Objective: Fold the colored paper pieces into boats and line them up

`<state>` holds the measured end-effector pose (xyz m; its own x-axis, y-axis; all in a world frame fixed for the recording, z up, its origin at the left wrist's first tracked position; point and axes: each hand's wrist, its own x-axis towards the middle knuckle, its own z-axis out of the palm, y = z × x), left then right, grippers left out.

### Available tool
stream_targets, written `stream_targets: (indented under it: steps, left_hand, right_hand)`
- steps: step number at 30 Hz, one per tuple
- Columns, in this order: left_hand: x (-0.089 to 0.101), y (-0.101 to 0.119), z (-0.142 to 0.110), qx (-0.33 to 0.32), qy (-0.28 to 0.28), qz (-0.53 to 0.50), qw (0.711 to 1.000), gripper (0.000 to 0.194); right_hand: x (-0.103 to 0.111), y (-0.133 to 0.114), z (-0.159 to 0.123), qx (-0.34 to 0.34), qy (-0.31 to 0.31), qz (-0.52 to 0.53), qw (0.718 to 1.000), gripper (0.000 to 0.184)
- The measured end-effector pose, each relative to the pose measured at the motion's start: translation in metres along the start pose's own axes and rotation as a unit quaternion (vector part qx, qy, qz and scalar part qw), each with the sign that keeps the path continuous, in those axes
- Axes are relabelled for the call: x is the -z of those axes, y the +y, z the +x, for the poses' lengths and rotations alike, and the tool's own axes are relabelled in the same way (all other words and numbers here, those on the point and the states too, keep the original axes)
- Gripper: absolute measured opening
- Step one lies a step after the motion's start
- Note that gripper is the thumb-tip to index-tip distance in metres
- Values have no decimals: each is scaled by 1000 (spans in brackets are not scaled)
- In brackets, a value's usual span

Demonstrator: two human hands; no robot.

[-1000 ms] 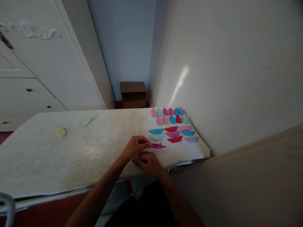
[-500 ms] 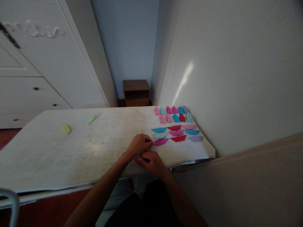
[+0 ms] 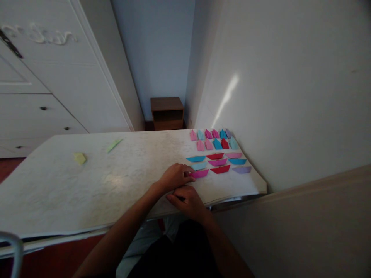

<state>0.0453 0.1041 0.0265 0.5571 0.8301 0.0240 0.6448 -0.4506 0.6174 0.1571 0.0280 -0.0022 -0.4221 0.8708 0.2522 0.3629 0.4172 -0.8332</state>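
Observation:
A magenta paper boat (image 3: 200, 173) lies on the white table at the near left of a group of folded boats. At its left end is my left hand (image 3: 176, 177), thumb on the near side and fingers on the far side, closed on the tip. My right hand (image 3: 188, 199) rests by the table's near edge, just below the left wrist, its fingers curled in and nothing visible in them. Close by lie a light blue paper boat (image 3: 199, 166), a red paper boat (image 3: 220, 169) and a lilac paper boat (image 3: 242, 170).
Beyond the boats, two rows of other folded paper pieces (image 3: 216, 144) stretch to the far right edge. A yellow folded paper (image 3: 80, 158) and a green one (image 3: 114, 145) lie at the left of the table (image 3: 116, 193). A wall (image 3: 290, 96) borders the right side.
My left hand has shifted slightly right, and its fingers have spread a little around the magenta boat's end. My right hand has barely moved.

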Motion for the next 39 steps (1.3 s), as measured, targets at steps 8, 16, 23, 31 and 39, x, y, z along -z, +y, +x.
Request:
stream_targets:
  steps: [8, 16, 23, 31, 39]
  left_hand:
    - [15, 4, -19, 8, 57, -37, 998, 17]
    - [29, -26, -119, 144, 200, -117, 962, 30]
    - [23, -53, -158, 205, 331, -191, 901, 30]
    - [19, -56, -162, 180, 341, -266, 884, 30]
    - [20, -61, -166, 161, 360, -317, 863, 33]
  right_hand:
    - [2, -2, 0, -4, 1, 15, 1000, 39]
    - [-2, -5, 3, -3, -34, -65, 997, 44]
    - [-22, -46, 55, 74, -95, -121, 985, 43]
    - [-97, -77, 214, 172, -160, -293, 927, 26]
    - [-146, -46, 295, 160, -258, -459, 835, 39]
